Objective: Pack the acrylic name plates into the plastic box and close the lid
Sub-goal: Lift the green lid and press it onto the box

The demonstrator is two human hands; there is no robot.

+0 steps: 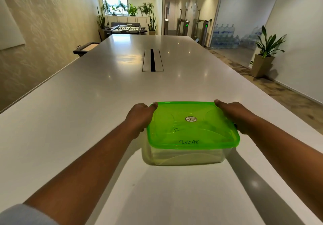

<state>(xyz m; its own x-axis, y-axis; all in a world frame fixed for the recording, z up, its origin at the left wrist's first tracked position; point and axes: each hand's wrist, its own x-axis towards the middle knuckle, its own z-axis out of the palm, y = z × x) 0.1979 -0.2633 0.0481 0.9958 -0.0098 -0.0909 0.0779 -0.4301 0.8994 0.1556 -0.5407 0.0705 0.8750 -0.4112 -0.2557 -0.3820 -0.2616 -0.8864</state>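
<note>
Grips opposite ends of the green lid (192, 125) with left hand (138, 118) and right hand (236, 116), fingers seemingly curled under, plastic box (188, 156) lying long-side crosswise on the white table (104, 102), plants (132, 9) beyond.

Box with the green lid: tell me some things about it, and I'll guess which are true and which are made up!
1. The green lid is on the box. True.
2. Only one hand touches the box. False: the left hand and the right hand each grip a side.
3. The box stands on the floor. False: it stands on the white table.
4. A round sticker is on the lid. True.
</note>
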